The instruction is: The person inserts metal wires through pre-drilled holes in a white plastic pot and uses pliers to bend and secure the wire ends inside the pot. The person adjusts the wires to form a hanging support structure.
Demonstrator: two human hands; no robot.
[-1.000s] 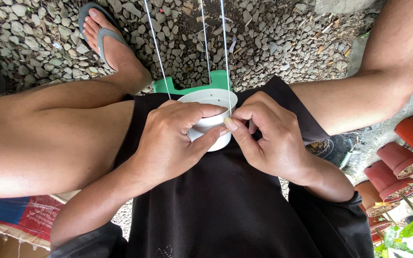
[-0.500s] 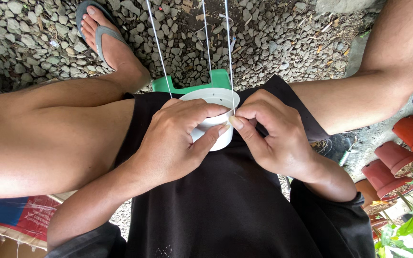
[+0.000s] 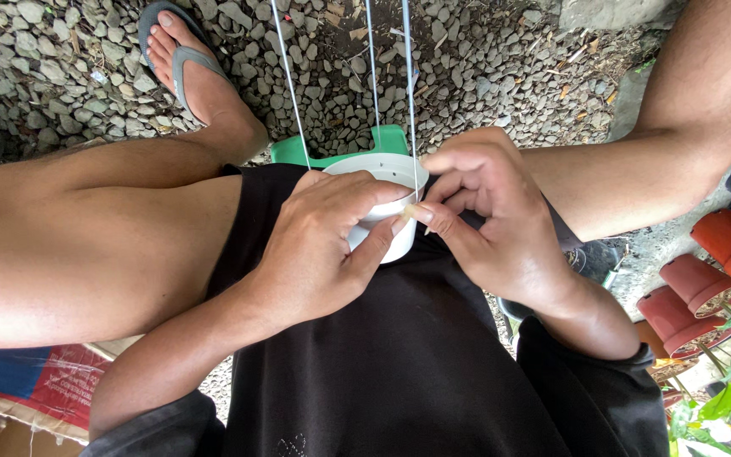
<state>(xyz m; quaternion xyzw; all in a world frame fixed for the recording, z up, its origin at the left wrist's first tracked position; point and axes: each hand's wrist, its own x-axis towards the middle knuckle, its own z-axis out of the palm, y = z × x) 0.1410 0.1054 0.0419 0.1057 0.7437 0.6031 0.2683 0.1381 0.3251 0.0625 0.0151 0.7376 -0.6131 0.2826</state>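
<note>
A small white plastic pot (image 3: 380,169) rests on my lap between my knees, with three thin white cords (image 3: 372,76) running from its rim up out of view. My left hand (image 3: 323,245) wraps around the pot's near side, thumb across its wall. My right hand (image 3: 488,211) sits at the pot's right rim, fingertips pinching one cord where it meets the rim. Both hands touch each other at the thumbs.
A green plastic stool (image 3: 332,148) edge shows under the pot. Gravel (image 3: 484,59) covers the ground ahead, with my sandalled foot (image 3: 188,68) at upper left. Terracotta-coloured pots (image 3: 704,279) and green leaves (image 3: 721,406) lie at right. A red and blue sack (image 3: 35,381) lies at lower left.
My right hand has shifted slightly up along the pot's rim, and the pot has tilted a little. My left hand keeps its hold.
</note>
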